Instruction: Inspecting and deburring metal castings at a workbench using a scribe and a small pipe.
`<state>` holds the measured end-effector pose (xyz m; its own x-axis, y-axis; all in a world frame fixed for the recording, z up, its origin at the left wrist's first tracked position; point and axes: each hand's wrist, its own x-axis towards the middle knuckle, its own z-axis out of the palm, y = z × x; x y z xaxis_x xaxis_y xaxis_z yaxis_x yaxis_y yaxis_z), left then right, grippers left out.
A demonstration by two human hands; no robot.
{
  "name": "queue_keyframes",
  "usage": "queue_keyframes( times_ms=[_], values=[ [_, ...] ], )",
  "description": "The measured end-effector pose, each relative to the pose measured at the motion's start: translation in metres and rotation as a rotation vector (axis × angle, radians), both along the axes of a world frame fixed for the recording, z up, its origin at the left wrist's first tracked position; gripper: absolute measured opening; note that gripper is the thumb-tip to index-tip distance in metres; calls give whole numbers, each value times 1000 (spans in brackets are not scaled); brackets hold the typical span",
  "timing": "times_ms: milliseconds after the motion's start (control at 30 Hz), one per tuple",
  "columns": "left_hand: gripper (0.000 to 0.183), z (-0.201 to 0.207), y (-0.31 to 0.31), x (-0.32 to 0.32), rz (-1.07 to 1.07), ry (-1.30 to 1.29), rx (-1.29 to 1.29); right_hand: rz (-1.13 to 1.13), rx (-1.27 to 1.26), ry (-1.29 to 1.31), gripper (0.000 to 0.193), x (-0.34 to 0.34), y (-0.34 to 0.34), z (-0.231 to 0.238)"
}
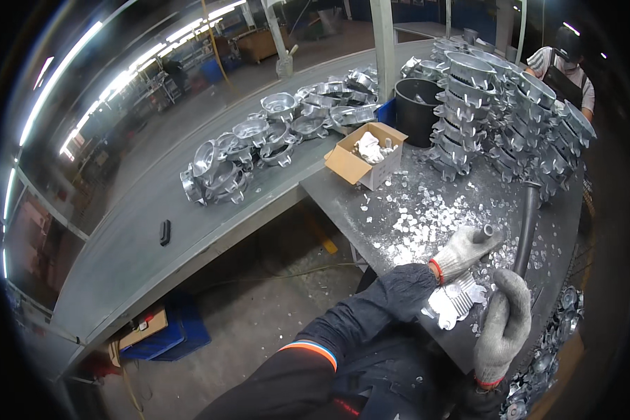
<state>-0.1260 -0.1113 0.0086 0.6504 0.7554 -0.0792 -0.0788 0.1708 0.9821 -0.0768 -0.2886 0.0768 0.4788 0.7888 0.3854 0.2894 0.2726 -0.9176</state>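
Observation:
My left hand (462, 253), in a light knitted glove with a red cuff, is closed around a short grey tube-like piece (484, 232), whose round hollow end pokes out at the top. Just below it, at the table's near edge, lies a bright cast-metal part (453, 302) with a ribbed side. My right hand (502, 325), gloved in grey, is beside the part's right edge with its fingers loosely bent; I see nothing in it. Beyond it a black tube or handle (528, 227) lies along the dark table (350, 210).
Metal flakes (427, 224) litter the tabletop. An open cardboard box (378, 171) holds white cloth or gloves. Tall stacks of castings (462, 112) and a black bucket (416, 112) stand behind. More castings (280, 105) sit on the conveyor (133, 245). Another person (567, 70) is at far right.

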Motion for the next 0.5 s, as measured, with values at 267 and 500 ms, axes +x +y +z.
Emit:
queue_keyframes(
  times_ms=[267, 500],
  values=[
    [31, -29, -3, 19, 3, -100, 33, -19, -286, 338, 27, 7, -12, 1],
    [36, -54, 18, 14, 195, -43, 249, -158, -174, 3, 29, 25, -1, -54]
  ],
)
